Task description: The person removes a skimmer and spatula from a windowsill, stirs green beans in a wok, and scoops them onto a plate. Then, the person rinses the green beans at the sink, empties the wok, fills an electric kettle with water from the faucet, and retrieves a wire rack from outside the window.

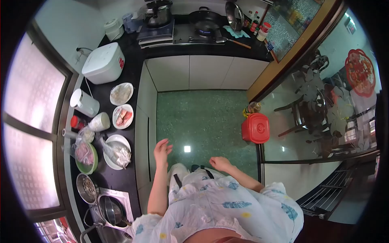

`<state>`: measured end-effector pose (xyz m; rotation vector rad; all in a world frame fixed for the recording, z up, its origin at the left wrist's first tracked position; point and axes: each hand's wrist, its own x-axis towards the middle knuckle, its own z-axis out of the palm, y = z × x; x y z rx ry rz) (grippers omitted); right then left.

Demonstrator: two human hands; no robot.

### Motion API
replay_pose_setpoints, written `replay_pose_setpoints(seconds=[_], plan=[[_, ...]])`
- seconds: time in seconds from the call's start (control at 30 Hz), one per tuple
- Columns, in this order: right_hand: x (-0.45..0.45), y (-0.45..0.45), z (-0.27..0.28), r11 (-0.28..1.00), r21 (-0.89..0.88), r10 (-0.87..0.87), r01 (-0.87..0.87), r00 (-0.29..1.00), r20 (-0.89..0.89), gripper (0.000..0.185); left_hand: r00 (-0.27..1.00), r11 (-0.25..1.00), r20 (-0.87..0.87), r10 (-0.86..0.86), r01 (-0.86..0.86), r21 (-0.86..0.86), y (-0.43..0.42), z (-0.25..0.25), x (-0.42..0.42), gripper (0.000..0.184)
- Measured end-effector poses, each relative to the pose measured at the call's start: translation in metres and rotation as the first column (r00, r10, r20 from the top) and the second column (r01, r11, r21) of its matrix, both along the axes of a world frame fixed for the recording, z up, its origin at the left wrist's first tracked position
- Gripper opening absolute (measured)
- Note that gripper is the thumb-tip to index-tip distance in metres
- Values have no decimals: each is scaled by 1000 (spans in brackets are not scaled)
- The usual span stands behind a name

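Indoors, both hands [162, 152] [221, 163] hang above green floor [202, 117] beside a black counter [116, 178].

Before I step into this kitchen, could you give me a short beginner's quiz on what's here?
1. Where does the red lidded container stand?
a) on the counter
b) on the floor
c) in the sink
2. True or false: the person's left hand is gripping a pan.
3. Fill in the blank: the black wok sits on the ____.

Key:
1. b
2. False; it looks empty.
3. stove
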<state>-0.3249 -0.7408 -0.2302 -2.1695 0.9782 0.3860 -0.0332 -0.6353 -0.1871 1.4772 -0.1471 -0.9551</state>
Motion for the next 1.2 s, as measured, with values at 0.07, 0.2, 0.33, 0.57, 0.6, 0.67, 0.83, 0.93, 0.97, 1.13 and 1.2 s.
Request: replay_pose_setpoints(seconds=[0.07,0.2,0.33,0.57,0.6,0.67,0.83,0.93,0.97,1.13,1.2], plan=[[-20,-13,-7,995,8,-95,95,995,4,24,974,974,34,-224,224,14,-68,6,3,23],[-48,-55,-20,975,-19,-219,220,975,39,24,864,867,77,-498,493,77,-203,10,17,23],[-51,-122,-17,886,11,-462,463,884,66,26,795,805,135,-592,591,51,-354,21,44,24],[-54,-234,-22,750,-149,-650,645,760,21,25,790,880,407,-458,470,77,-654,-7,97,30],[-54,-246,-22,730,-169,-669,662,743,23,25,759,891,485,-434,440,110,-694,-17,103,32],[-55,-263,-26,639,-53,-766,768,641,45,24,820,887,347,-455,452,94,-760,-22,114,39],[-66,-269,-40,560,9,-819,828,555,-146,23,806,922,-454,-379,290,-255,-827,2,110,34],[-72,-268,-43,471,83,-840,878,475,-264,23,827,908,-391,-403,306,-287,-840,-5,108,19],[-68,-269,-32,411,128,-850,903,430,-306,22,831,890,-345,-436,340,-306,-841,-10,108,19],[-86,-277,-32,377,202,-846,904,425,-322,22,887,889,-153,-435,396,-231,-832,-6,97,19],[-102,-289,-33,495,214,-798,842,538,-272,23,889,882,-111,-444,412,-230,-820,-7,96,17]])
